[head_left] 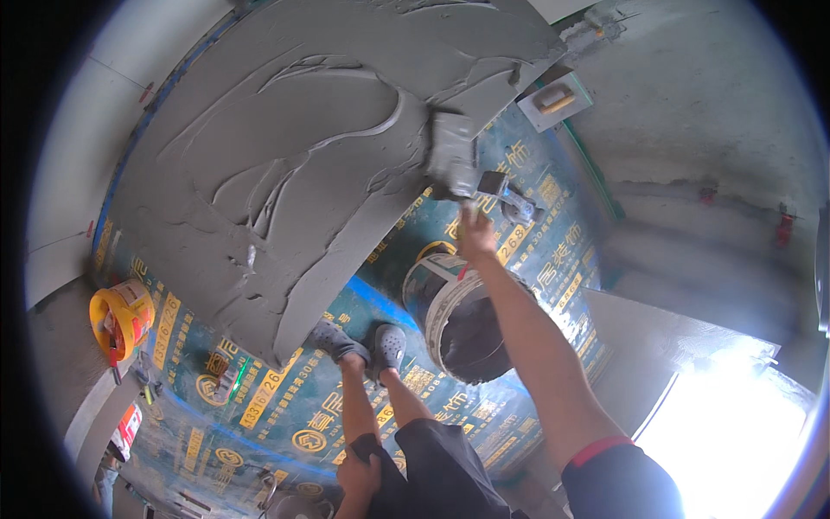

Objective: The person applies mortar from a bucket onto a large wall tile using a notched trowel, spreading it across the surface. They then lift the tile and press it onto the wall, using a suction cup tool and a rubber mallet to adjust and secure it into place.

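My right hand (477, 235) is closed round the handle of a wide scraper (454, 154). Its square blade is smeared with grey mortar and touches the edge of a broad layer of wet mortar (320, 164), which shows ridges and swirls. Beneath my right forearm stands a large bucket (419, 298) with more grey mortar (475, 342) inside. My left hand (359, 474) rests against my thigh by the dark shorts, well away from the mortar; its fingers are too unclear to read.
Green printed sheeting (346, 398) covers the floor under my grey clogs. Beyond the bucket lie a tool with a dark square head (510, 199) and a plastering float (556, 100). A yellow bucket (121, 316) holding tools stands at the left. Bright light enters at lower right.
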